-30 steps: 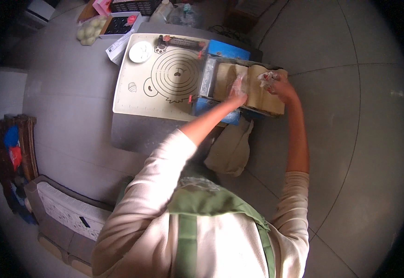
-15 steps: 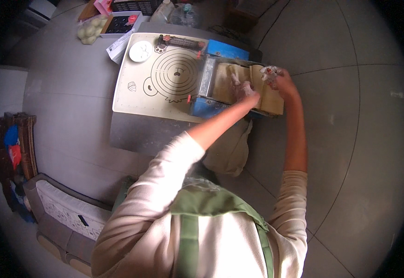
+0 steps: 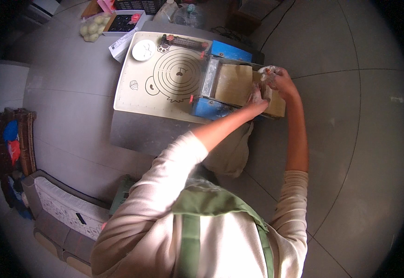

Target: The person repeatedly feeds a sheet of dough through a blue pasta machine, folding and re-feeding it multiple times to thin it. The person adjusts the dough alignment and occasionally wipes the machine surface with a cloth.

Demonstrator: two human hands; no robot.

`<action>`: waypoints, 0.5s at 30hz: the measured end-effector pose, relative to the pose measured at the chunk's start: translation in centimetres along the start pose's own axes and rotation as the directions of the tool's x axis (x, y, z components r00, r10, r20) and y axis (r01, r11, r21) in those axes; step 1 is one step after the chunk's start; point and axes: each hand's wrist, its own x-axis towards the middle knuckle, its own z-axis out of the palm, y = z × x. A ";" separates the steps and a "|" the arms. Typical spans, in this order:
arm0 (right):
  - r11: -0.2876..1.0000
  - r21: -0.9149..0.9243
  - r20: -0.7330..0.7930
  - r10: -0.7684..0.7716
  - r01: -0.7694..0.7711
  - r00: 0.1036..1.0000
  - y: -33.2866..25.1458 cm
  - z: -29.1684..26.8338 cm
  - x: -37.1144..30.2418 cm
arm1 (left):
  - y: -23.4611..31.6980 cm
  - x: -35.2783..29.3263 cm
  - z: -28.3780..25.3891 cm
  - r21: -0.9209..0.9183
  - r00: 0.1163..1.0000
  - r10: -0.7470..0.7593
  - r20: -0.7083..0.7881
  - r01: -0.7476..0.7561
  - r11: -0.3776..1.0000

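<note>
A pale yellow dough sheet (image 3: pixel 233 83) lies on the tray of a blue-sided dough-rolling machine (image 3: pixel 211 107). Its right part hangs toward the table's right end, beneath my hands. My left hand (image 3: pixel 259 101), floury at the fingers, is over the dough with its fingers stretched and apart, beside the fold. Just beyond it, my right hand (image 3: pixel 279 83) is closed at the far right corner of the tray, with white, floury matter at its fingertips; I cannot make out what it grips.
A cream baking mat (image 3: pixel 137 99) with printed rings covers the table's left part. It bears a white round bowl (image 3: pixel 143 50) and a dark roller part (image 3: pixel 186 42). Beyond the table stand a white box (image 3: pixel 124 23) and a bag of pale round things (image 3: pixel 94 28). A cloth sack (image 3: pixel 232 153) hangs at the near side.
My left hand has slid right across the dough, toward my right hand. The dough at the left now lies flatter, and its folded edge has shifted. The right hand has barely moved.
</note>
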 end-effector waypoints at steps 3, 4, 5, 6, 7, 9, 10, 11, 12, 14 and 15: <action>1.000 0.022 -0.059 0.013 -0.012 0.998 0.4 0.1 -0.2 | 1.9 -0.2 0.4 0.151 0.995 -0.098 0.037 0.091 0.984; 0.999 0.026 -0.080 0.023 -0.021 0.997 0.8 -0.2 0.0 | 3.7 -0.3 0.0 0.221 0.982 -0.172 0.081 0.151 0.964; 1.000 0.014 -0.059 -0.003 0.004 0.998 0.7 -0.3 0.1 | 5.2 -0.4 -0.4 0.290 0.972 -0.181 0.148 0.133 0.948; 1.000 0.000 -0.035 -0.030 0.030 0.999 0.7 -0.5 0.3 | 6.2 -0.5 -0.8 0.354 0.959 -0.193 0.210 0.109 0.929; 0.998 -0.013 -0.012 -0.056 0.056 0.998 0.7 -0.7 0.5 | 6.7 -0.7 -1.0 0.416 0.940 -0.208 0.271 0.081 0.906; 0.987 -0.133 0.009 -0.092 0.093 0.996 1.5 -0.6 1.3 | 5.3 -1.5 0.7 0.253 0.987 -0.009 0.163 -0.033 0.967; 0.975 -0.191 0.020 -0.110 0.112 0.994 2.0 -0.5 1.9 | 4.4 -1.7 1.5 0.175 0.992 0.086 0.096 -0.102 0.979; 0.967 -0.233 -0.002 -0.105 0.101 0.995 2.3 -0.9 2.4 | 4.3 -1.8 1.6 0.197 0.984 0.123 0.132 -0.148 0.969; 0.958 -0.274 -0.026 -0.099 0.088 0.995 2.6 -1.3 2.9 | 4.3 -1.9 1.8 0.215 0.973 0.160 0.169 -0.195 0.957; 0.911 -0.398 0.014 -0.114 0.111 0.993 2.6 -1.2 3.1 | 3.4 -1.5 2.2 0.247 0.964 0.178 0.197 -0.225 0.943; 0.866 -0.476 0.081 -0.131 0.153 0.988 1.4 0.0 2.3 | 2.3 -1.1 2.5 0.263 0.969 0.162 0.185 -0.207 0.942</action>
